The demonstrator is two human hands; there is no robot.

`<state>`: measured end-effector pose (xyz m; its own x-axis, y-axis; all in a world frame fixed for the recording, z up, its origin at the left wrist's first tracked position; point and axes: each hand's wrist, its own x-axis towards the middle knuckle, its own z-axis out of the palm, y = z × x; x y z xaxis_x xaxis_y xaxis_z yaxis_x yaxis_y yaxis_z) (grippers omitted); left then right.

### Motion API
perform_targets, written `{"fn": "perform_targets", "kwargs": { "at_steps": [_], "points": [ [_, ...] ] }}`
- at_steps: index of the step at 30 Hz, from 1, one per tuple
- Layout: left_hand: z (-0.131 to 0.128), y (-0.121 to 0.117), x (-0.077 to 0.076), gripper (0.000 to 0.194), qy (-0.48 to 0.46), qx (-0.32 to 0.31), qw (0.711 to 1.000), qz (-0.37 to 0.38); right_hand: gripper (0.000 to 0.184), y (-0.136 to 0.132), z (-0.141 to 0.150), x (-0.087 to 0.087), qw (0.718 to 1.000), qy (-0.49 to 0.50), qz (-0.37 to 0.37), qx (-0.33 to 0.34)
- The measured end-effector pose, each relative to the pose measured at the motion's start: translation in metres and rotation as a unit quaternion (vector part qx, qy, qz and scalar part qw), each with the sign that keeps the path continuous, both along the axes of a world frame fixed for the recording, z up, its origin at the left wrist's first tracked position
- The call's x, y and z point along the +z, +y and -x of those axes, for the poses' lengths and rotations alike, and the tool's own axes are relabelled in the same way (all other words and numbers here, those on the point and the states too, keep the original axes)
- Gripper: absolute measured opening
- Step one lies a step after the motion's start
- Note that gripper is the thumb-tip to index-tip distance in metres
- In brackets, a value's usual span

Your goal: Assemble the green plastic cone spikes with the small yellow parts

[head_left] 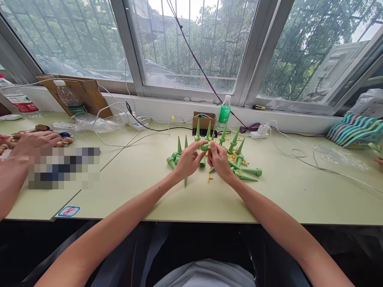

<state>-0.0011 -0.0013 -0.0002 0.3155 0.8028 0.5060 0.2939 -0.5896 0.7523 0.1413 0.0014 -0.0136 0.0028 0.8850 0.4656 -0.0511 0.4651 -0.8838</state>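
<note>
Between both hands, over the middle of the table, is a green plastic plant-watering spike (204, 147), its round end facing me. My left hand (189, 159) is closed around its left side with thumb and fingers. My right hand (219, 159) pinches at the spike's right side, where a bit of yellow shows between the fingertips; most of that small piece is hidden. Several more green spikes (232, 144) stand point up behind the hands, and others (251, 171) lie at the right. Small yellow valve pieces (234, 159) are heaped among them, and one yellow piece (208, 177) lies nearer me.
Behind the spikes are a small cardboard box (204, 118), a dark phone (201, 132) and a green-labelled bottle (225, 109). White cables (323, 165) cross the right side. A co-worker's hand (38, 141) works at the left. Colourful hangers (350, 131) stand at the far right.
</note>
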Motion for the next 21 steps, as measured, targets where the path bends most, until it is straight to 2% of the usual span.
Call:
{"fn": "perform_targets", "kwargs": {
  "at_steps": [3, 5, 9, 12, 21],
  "points": [
    [-0.0011, -0.0002, -0.0001, 0.045, -0.051, 0.006, 0.998, 0.044, 0.046, 0.0006, -0.0012, 0.0015, 1.000, 0.008, -0.009, -0.003],
    [-0.0017, -0.0003, 0.0008, 0.041, -0.091, -0.006, 0.992, 0.087, 0.045, 0.0007, -0.0026, 0.0024, 1.000, 0.002, -0.017, -0.011],
    [-0.0018, -0.0010, 0.0053, 0.038, -0.161, -0.060, 0.968, 0.182, 0.047, -0.0005, -0.0039, 0.0020, 0.998, -0.055, -0.032, -0.024],
    [-0.0005, -0.0010, 0.0074, 0.039, -0.175, -0.103, 0.951, 0.234, 0.048, -0.0017, -0.0030, 0.0002, 0.995, -0.096, -0.040, -0.002],
    [0.0026, 0.0021, 0.0064, 0.037, -0.208, -0.145, 0.925, 0.283, 0.046, -0.0024, -0.0033, 0.0012, 0.996, -0.065, -0.006, 0.061]
  ]
}}
